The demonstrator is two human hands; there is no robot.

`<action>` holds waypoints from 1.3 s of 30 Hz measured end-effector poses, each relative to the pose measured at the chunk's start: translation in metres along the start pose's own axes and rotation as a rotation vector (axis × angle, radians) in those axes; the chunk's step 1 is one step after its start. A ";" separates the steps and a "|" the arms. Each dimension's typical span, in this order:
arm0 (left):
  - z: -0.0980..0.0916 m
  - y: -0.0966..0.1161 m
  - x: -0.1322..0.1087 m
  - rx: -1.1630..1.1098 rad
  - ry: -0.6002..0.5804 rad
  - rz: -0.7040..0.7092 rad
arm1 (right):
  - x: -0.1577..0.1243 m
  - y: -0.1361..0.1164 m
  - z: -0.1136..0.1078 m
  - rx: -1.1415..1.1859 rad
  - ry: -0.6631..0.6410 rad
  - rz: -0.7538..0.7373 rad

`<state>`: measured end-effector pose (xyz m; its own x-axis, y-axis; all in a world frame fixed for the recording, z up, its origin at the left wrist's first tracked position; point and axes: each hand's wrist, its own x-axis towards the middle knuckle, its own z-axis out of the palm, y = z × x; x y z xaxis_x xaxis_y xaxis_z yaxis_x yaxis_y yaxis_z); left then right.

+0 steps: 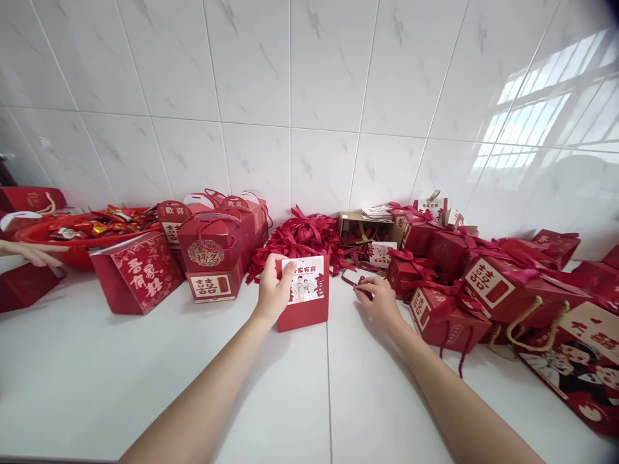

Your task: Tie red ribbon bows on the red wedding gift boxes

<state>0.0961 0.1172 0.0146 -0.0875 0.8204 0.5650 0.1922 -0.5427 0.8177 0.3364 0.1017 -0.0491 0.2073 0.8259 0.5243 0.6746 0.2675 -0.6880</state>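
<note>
My left hand (275, 290) grips the upper left edge of a red gift box (304, 317), its thumb over a white card (309, 277) with a printed bridal couple. The box stands upright on the white table. To its right, my right hand (380, 301) has its fingers closed at the end of a small dark-red object (352, 278) lying on the tabletop. Its kind is too small to make out. Behind the box lies a heap of red ribbons (309, 233). Beside the heap, an open cardboard box (344, 225) holds dark strips and cards.
Tied red boxes (447, 319) crowd the right side, near a bag with rope handles (575, 361). At left stand red boxes with cord handles (210, 254) and a slanted red box (140, 274). Another person's hand (31, 251) is by a red basin (82, 254) of wrapped sweets.
</note>
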 end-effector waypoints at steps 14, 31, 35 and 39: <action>-0.003 0.000 -0.001 -0.021 -0.022 0.035 | 0.016 -0.025 -0.012 0.595 0.193 0.110; 0.010 0.052 -0.046 -0.696 -0.909 -0.240 | -0.024 -0.083 -0.021 1.399 -0.175 0.143; 0.008 0.054 -0.046 -0.684 -0.865 -0.261 | -0.021 -0.081 -0.016 1.270 -0.048 0.126; 0.008 0.054 -0.046 -0.659 -0.828 -0.272 | -0.022 -0.081 -0.014 1.190 0.028 0.126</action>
<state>0.1186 0.0520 0.0323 0.6840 0.6607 0.3092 -0.3167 -0.1128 0.9418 0.2871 0.0552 0.0015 0.2499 0.8724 0.4200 -0.4273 0.4886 -0.7607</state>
